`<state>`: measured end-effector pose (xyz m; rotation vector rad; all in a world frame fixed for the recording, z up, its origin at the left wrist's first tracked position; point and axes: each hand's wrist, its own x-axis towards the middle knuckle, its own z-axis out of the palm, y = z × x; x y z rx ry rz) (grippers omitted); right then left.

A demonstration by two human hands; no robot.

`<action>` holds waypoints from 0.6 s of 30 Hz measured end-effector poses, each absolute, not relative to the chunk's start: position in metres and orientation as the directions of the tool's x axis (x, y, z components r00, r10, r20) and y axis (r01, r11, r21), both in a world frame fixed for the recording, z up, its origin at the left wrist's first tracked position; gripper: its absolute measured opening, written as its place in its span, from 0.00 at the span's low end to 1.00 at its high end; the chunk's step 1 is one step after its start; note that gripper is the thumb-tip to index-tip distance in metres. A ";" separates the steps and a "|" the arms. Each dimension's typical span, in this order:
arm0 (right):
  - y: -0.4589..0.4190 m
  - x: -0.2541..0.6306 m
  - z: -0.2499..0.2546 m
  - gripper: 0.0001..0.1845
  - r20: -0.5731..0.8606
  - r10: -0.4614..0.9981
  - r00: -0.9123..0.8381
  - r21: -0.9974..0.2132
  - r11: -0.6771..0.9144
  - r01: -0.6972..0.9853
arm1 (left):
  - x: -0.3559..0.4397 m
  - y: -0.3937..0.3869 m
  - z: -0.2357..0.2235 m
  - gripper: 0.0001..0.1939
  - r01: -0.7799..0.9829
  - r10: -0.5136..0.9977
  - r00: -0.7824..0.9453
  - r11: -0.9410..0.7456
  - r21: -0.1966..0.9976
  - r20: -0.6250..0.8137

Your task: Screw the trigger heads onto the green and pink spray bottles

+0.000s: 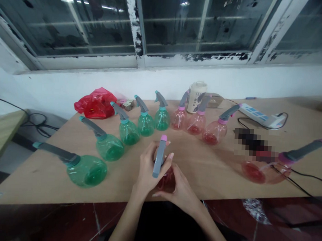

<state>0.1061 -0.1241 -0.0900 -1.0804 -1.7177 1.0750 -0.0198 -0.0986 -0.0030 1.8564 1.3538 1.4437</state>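
Close to the table's front edge, a spray bottle (159, 158) with a grey head and pink nozzle stands between my two hands. My left hand (148, 166) is closed around its grey head. Lower down, my right hand (181, 188) curves around the reddish bottle body, which is mostly hidden by my fingers. On the left, several green spray bottles with teal collars form a curved row, the closest being a green spray bottle (86, 170). Red spray bottles with pink collars, such as a red spray bottle (215, 132), stand on the right. Another red spray bottle (266, 172) is at the far right.
Along the back of the wooden table (54, 147) are a red plastic bag (99, 103), a paper cup (196, 97) and a white power strip (261, 116). Black cables cross the right side near a blurred dark object (253, 141). A window wall rises behind.
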 end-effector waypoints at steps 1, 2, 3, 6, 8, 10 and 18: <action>-0.125 0.106 -0.088 0.50 0.186 0.938 -0.292 -0.935 0.260 0.240 | -0.020 -0.099 -0.003 0.12 0.429 0.875 -0.014 -0.431 0.794 0.483; -0.126 0.107 -0.085 0.50 0.184 0.940 -0.286 -0.935 0.257 0.245 | -0.020 -0.099 -0.003 0.13 0.427 0.879 -0.011 -0.428 0.797 0.477; -0.127 0.107 -0.083 0.50 0.189 0.942 -0.279 -0.932 0.261 0.251 | -0.020 -0.099 -0.004 0.13 0.425 0.881 -0.006 -0.426 0.799 0.473; -0.129 0.109 -0.079 0.50 0.224 0.942 -0.249 -0.915 0.291 0.280 | -0.022 -0.098 -0.006 0.14 0.414 0.880 0.007 -0.435 0.799 0.476; -0.129 0.110 -0.078 0.50 0.241 0.940 -0.243 -0.902 0.310 0.302 | -0.022 -0.097 -0.007 0.14 0.409 0.874 0.012 -0.447 0.796 0.485; -0.129 0.110 -0.079 0.50 0.249 0.937 -0.244 -0.893 0.320 0.317 | -0.023 -0.096 -0.007 0.14 0.410 0.873 0.016 -0.450 0.793 0.487; -0.127 0.109 -0.076 0.46 0.237 0.934 -0.266 -0.899 0.315 0.305 | -0.022 -0.097 -0.005 0.14 0.412 0.884 0.017 -0.431 0.803 0.466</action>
